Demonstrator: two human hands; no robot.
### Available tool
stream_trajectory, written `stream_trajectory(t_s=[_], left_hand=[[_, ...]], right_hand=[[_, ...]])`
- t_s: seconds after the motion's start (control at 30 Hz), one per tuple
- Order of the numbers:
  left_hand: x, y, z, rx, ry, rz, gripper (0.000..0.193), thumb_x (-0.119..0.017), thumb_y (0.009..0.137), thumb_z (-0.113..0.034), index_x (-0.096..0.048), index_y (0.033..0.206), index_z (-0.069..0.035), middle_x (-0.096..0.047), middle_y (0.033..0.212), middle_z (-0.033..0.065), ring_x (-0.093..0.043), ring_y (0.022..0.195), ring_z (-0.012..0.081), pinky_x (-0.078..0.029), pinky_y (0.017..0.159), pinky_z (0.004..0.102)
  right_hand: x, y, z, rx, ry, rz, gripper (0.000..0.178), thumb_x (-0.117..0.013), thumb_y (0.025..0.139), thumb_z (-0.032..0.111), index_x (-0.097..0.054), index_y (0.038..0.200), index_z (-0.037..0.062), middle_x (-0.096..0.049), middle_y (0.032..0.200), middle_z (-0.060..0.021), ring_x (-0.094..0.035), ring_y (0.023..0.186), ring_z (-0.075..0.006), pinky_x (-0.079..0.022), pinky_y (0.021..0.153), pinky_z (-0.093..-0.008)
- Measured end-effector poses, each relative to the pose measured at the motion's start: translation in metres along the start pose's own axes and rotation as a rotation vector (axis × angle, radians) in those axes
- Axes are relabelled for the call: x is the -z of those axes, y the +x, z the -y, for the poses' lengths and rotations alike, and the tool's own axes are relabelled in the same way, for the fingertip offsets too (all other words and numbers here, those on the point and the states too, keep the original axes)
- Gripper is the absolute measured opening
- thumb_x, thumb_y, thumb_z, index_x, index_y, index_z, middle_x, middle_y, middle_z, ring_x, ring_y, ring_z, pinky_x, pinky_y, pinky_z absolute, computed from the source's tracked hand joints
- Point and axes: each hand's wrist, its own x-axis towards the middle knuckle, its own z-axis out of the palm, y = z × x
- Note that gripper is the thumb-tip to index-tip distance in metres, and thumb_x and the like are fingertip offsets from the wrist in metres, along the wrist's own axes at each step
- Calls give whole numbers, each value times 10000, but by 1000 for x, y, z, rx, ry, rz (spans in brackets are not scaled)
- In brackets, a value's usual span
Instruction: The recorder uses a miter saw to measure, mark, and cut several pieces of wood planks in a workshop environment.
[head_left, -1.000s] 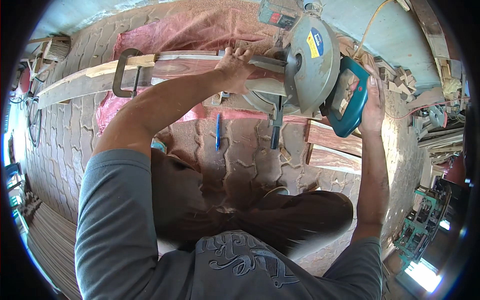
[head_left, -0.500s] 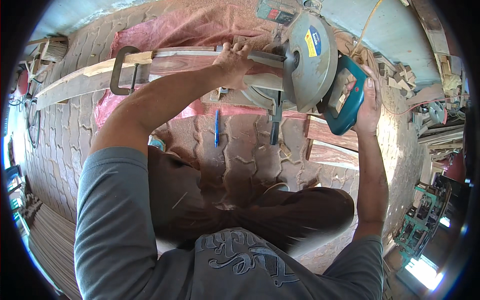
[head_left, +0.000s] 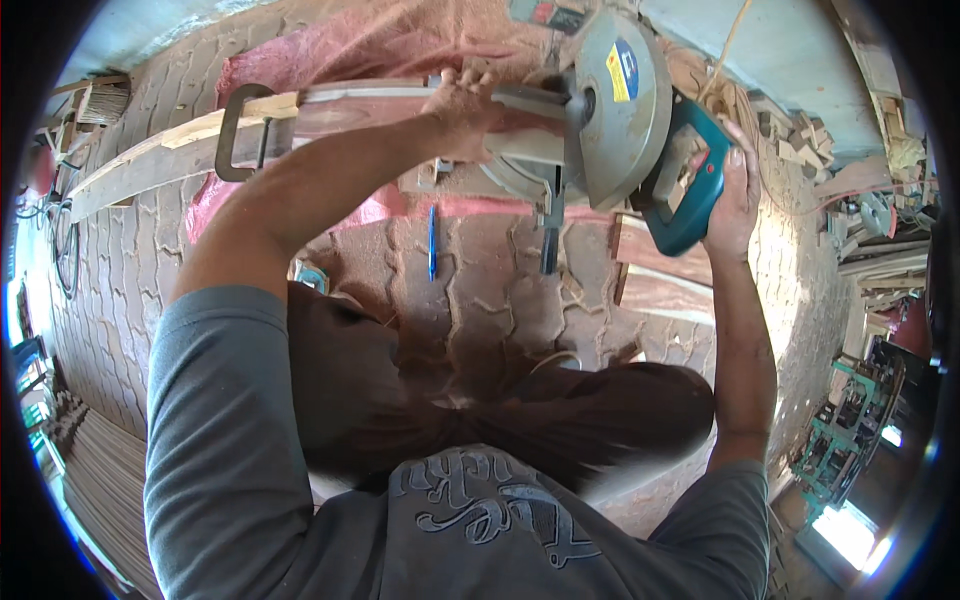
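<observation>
My left hand (head_left: 464, 112) lies across a reddish-brown wooden board (head_left: 350, 115), its fingers bent over the board's far edge at the saw's fence. My right hand (head_left: 735, 195) is wrapped round the teal D-shaped handle (head_left: 697, 190) of a mitre saw. The saw's grey round blade guard (head_left: 622, 120) stands upright between my hands, just right of the board's end. Whether the blade touches the wood is hidden by the guard. A C-clamp (head_left: 233, 130) grips the board's left part together with a long pale wood strip (head_left: 160, 155).
A blue pen (head_left: 432, 245) lies on the paved, dusty floor near my crossed legs. Cut boards (head_left: 665, 275) rest right of the saw's base. Pink sheeting (head_left: 300, 60) spreads beneath and behind. Wood offcuts (head_left: 800, 140) are heaped at the far right, near a cable (head_left: 728, 50).
The whole view has shifted slightly, so everything sits a little higher. Both hands keep their places on the board and the saw handle.
</observation>
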Motion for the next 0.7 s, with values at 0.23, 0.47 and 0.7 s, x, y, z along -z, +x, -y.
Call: stream_trajectory(t_s=[0.23, 0.47, 0.7], left_hand=[[-3, -3, -3, 15, -37, -28, 717, -813, 707, -522, -717, 1308, -142, -469, 1477, 206, -412, 1405, 383, -393, 1049, 568], [-2, -5, 1, 3, -51, -53, 747, -805, 724, -547, -697, 1351, -155, -448, 1504, 208, -396, 1419, 381, -380, 1071, 561], [9, -11, -1, -18, 127, 117, 842, -821, 701, -522, -629, 1418, -126, -259, 1639, 227, -305, 1485, 411, -355, 1073, 646]], right_hand=[[8, -10, -15, 28, 37, 66, 423, -509, 1104, 325, -498, 1448, 79, -650, 918, -108, -619, 687, -172, -553, 584, -331], [-2, -27, -24, 113, -219, -30, 398, -485, 1097, 243, -479, 1444, 48, -695, 992, -93, -626, 771, -123, -537, 683, -271], [7, 77, 65, -234, -208, 64, 397, -571, 1039, 276, -618, 1346, 29, -716, 1028, -77, -668, 796, -155, -555, 738, -304]])
